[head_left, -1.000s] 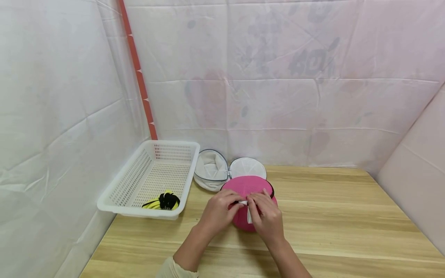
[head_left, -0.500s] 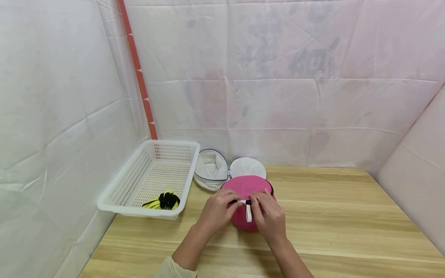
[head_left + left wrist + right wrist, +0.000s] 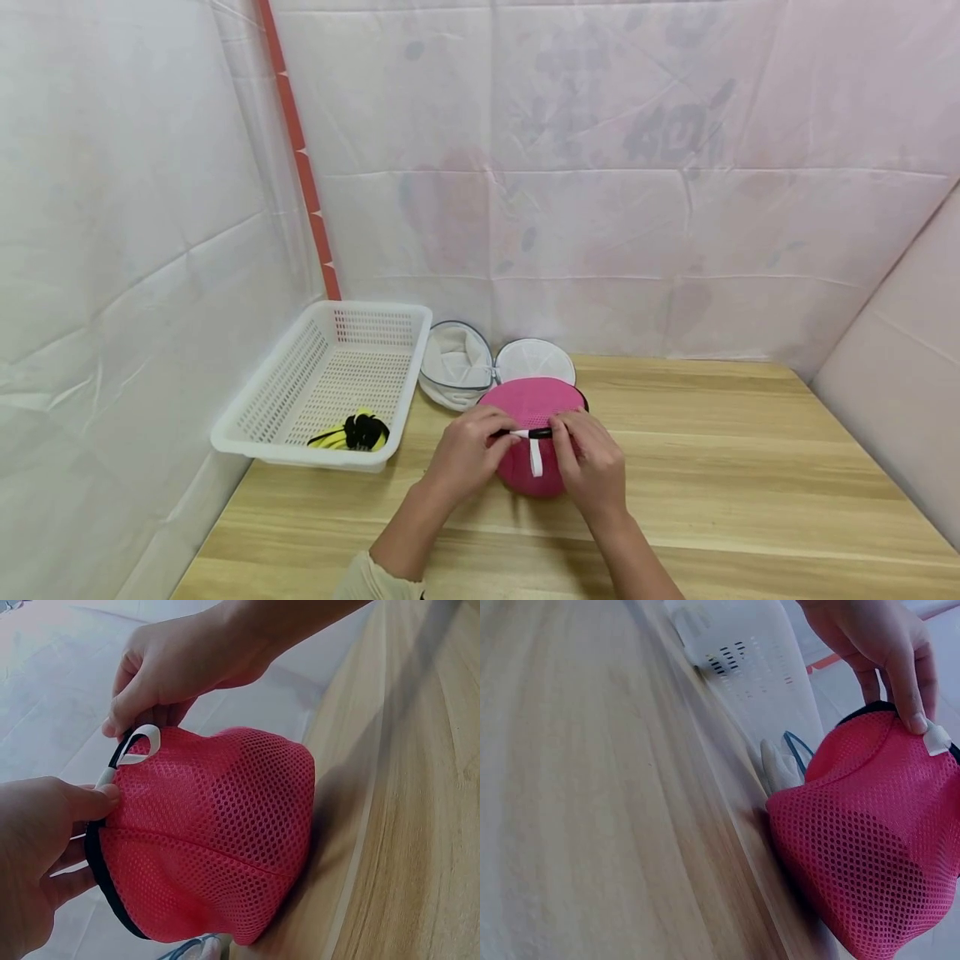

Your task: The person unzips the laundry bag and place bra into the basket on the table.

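Note:
A pink mesh laundry bag point(image 3: 531, 400) with a black zipper edge stands on the wooden table, a white loop point(image 3: 536, 458) hanging down its near side. My left hand point(image 3: 467, 450) pinches the edge between thumb and fingers, just left of the loop; in the left wrist view its thumb presses a white tab point(image 3: 106, 777). Farther right along the same edge, my right hand point(image 3: 592, 462) pinches the black strip point(image 3: 540, 433). Whether those fingers hold a zipper pull I cannot tell. Through the mesh in the right wrist view, a dark round patch point(image 3: 866, 859) shows.
Behind the bag lies an opened white mesh bag point(image 3: 455, 358) with blue trim, its round white lid point(image 3: 536, 362) spread beside it. At left, a white plastic basket point(image 3: 408, 400) holds a yellow and black bundle point(image 3: 360, 433). White sheeting point(image 3: 600, 208) walls in the table point(image 3: 750, 483).
My right hand has slid to the right along the zipper edge, uncovering more black strip and the white loop. My left hand has stayed nearly in place.

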### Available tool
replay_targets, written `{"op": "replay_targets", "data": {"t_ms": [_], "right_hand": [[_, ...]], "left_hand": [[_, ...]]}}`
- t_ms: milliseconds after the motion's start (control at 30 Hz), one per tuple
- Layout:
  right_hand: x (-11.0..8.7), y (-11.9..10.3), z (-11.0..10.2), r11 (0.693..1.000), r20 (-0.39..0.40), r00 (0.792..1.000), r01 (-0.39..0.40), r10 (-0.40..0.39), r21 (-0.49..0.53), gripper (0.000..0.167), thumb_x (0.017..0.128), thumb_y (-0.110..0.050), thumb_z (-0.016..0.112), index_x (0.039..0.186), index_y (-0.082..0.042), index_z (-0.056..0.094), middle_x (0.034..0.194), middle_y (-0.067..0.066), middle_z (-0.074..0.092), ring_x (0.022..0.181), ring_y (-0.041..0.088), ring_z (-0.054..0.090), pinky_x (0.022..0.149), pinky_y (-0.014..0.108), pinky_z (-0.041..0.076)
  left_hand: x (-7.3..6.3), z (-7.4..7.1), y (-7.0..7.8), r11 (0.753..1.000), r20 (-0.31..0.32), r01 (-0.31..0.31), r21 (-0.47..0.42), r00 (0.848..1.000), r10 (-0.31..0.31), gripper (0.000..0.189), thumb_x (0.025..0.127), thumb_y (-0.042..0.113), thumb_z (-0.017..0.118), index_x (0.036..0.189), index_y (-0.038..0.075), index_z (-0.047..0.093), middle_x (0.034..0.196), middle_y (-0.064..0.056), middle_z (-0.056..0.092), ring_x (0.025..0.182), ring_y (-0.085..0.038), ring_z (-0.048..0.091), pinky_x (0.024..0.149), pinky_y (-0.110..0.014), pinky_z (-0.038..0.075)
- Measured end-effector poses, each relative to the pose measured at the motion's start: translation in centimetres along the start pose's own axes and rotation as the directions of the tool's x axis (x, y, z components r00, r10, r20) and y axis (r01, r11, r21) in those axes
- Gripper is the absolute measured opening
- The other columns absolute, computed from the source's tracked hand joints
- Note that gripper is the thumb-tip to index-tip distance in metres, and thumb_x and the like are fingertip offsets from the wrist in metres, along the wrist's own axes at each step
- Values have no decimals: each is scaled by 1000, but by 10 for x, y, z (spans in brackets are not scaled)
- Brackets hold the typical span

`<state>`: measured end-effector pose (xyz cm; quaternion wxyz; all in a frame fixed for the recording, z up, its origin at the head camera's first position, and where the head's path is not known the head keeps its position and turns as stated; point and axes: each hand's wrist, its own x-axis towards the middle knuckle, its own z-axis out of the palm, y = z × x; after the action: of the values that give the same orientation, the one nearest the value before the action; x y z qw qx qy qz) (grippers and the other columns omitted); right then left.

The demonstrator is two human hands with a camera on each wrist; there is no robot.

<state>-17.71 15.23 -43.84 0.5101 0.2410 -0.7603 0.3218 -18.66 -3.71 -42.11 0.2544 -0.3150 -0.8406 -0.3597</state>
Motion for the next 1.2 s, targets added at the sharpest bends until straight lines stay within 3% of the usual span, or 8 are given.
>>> {"op": "replay_targets", "data": {"t_ms": [167, 400, 733, 1000, 1200], "right_hand": [[0, 2, -2, 1000, -2, 1000, -1, 1, 3, 13, 78, 4, 73, 91, 1, 75, 86, 11, 74, 82, 28, 71, 103, 26, 47], [-1, 0, 0, 1000, 8, 1000, 11, -11, 14, 6, 86, -5, 70, 89, 0, 74, 84, 9, 74, 81, 25, 71, 103, 29, 48], [0, -10, 4, 997, 23, 998, 53, -54, 55, 23, 98, -20, 61, 87, -4, 75, 84, 5, 73, 80, 22, 70, 104, 27, 47], [0, -16, 6, 997, 48, 997, 51, -54, 63, 27, 99, -25, 59, 91, -5, 76, 87, 4, 74, 81, 21, 70, 105, 27, 46], [1, -15, 5, 998, 59, 996, 58, -60, 35, 27, 99, -25, 59, 90, -5, 75, 86, 4, 74, 81, 20, 70, 103, 29, 48]], "left_hand": [[0, -1, 1, 1000, 10, -3, -5, 1000, 3, 10, 84, 17, 79, 93, 13, 76, 92, 5, 70, 88, -8, 63, 80, -22, 54], [0, -3, 3, 999, 25, -33, 26, 999, 32, 14, 84, 24, 78, 94, 15, 77, 94, 5, 69, 92, -8, 63, 83, -21, 54], [0, 0, 11, 996, 32, -78, 46, 997, 76, 18, 86, 24, 76, 101, 14, 76, 97, 6, 69, 93, -6, 63, 84, -17, 53], [0, 0, 14, 998, 69, -29, 61, 997, 25, 15, 88, 20, 74, 102, 14, 76, 96, 7, 68, 91, -6, 61, 83, -18, 54], [0, -1, 14, 998, 65, -28, 52, 998, 25, 15, 88, 20, 75, 102, 16, 77, 95, 8, 69, 91, -5, 62, 84, -18, 53]]}}
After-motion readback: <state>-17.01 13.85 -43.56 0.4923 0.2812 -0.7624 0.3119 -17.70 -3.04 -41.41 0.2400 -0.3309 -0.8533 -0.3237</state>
